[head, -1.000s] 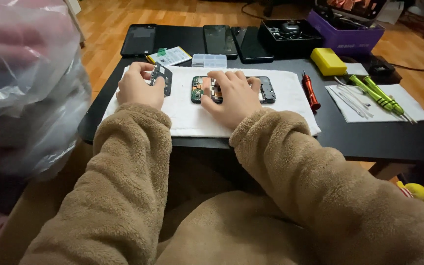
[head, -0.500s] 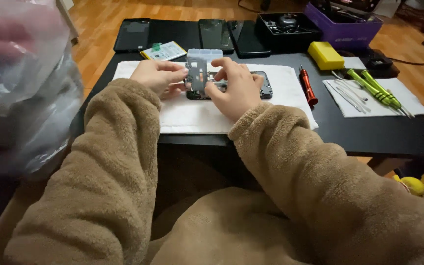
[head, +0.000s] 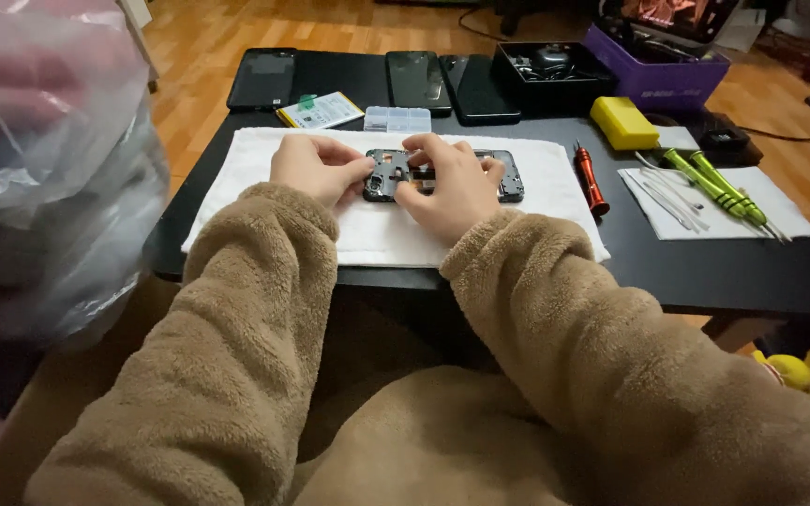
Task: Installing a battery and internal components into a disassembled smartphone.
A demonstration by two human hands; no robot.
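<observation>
Hands, two, both bare below fuzzy tan sleeves, worked at one opened phone frame (head: 508, 176) lying flat on a white cloth (head: 264, 211). Left hand (head: 316, 169) sat at the frame's left end, fingers curled, tips touching its edge. Right hand (head: 449, 183) lay over the frame's middle, thumb and forefinger pinched together on a small dark inner part; exactly what sat between the tips could not be told. Frame position: centre of the cloth, long side across the view, right end uncovered. Counts: one red-handled screwdriver (head: 590, 178) just beside the cloth's right edge; two green-handled tools (head: 714, 187) on a white paper sheet (head: 780, 211), with several thin metal picks beside them, number unclear; one yellow block (head: 624, 123); one small clear compartment box (head: 397, 119); one flat battery pack (head: 322, 110); three dark phones or panels (head: 418, 81) along the far edge; one black tray (head: 555, 70) holding parts; one purple box (head: 663, 75). Surface: low black table (head: 705, 272), matte. Room: wooden plank floor (head: 208, 56) behind; clear plastic bag (head: 44, 178) filling the left foreground; a yellow plush toy (head: 792, 368) low at right.
</observation>
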